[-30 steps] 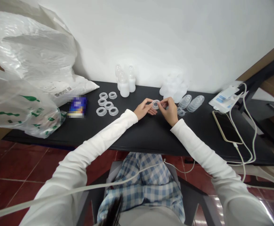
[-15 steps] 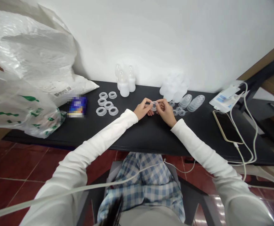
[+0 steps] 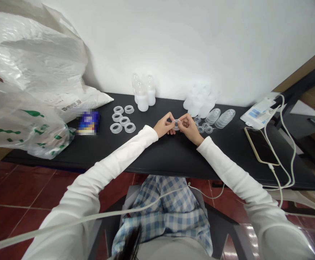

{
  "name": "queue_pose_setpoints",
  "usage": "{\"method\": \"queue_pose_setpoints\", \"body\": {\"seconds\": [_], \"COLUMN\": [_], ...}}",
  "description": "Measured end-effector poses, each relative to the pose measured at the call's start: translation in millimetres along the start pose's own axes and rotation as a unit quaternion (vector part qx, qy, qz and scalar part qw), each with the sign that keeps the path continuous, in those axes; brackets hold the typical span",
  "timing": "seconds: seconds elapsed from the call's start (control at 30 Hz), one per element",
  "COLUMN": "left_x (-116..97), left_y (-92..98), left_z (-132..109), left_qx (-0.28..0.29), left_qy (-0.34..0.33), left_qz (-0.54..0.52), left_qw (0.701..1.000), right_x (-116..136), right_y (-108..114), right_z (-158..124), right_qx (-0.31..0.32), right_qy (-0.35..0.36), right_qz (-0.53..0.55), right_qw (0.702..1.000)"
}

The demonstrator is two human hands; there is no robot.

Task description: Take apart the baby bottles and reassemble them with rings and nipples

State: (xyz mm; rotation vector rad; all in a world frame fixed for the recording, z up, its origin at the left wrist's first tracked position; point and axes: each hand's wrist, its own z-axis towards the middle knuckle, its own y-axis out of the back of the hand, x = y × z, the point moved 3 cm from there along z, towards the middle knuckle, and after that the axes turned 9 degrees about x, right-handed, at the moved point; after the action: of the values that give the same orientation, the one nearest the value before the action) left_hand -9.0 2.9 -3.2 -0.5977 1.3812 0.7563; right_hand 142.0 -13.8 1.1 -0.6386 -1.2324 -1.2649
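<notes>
clear ring point(image 3: 176, 125): between both hands, over the black table point(image 3: 157, 153), flatter to view than a second ago
left hand point(image 3: 163, 125): pinching its left side
right hand point(image 3: 189, 129): drawn closer, pinching the right side; probably steadier for two-handed working

You have bright, fairly even light on the white wall point(image 3: 162, 39), with a soft shadow beside the plastic bag point(image 3: 46, 65), whose folds shine. The white pieces point(image 3: 200, 102) wash out almost into that wall. Glare streaks the red floor point(image 3: 22, 189) at your lower right. Your sleeves point(image 3: 77, 193) stretch toward the edges, and the upper right corner darkens. Your clear ring point(image 3: 176, 127) looks soft; the packet point(image 3: 88, 122) is pixelated.
</notes>
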Motion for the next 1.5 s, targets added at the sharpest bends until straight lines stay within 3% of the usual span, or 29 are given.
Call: {"method": "queue_pose_setpoints", "body": {"seconds": [0.17, 0.57, 0.8, 1.17, 1.5], "left_x": [-1.5, 5.2, 14.4, 5.5, -3.2], "left_y": [0.0, 0.7, 5.0, 2.9, -0.2], "left_z": [0.5, 3.3, 5.9, 2.3, -0.5], "left_qx": [-0.001, -0.065, -0.101, -0.083, -0.105], "left_qy": [0.005, 0.032, 0.063, -0.023, -0.016], "left_qz": [-0.004, -0.025, -0.032, 0.032, 0.049], "left_qw": [1.0, 0.997, 0.992, 0.996, 0.993], "right_x": [1.3, -8.3, -6.4, -11.3, -10.0], "right_y": [-1.1, 2.5, -1.4, -2.1, -5.3], "right_z": [-0.3, 0.0, -1.4, 0.3, 0.0], "right_qx": [0.011, -0.014, 0.014, -0.012, -0.025], "right_qy": [0.008, -0.015, -0.01, -0.004, 0.002], "right_qz": [-0.003, 0.013, -0.013, -0.018, -0.004], "right_qw": [1.0, 1.0, 1.0, 1.0, 1.0]}}
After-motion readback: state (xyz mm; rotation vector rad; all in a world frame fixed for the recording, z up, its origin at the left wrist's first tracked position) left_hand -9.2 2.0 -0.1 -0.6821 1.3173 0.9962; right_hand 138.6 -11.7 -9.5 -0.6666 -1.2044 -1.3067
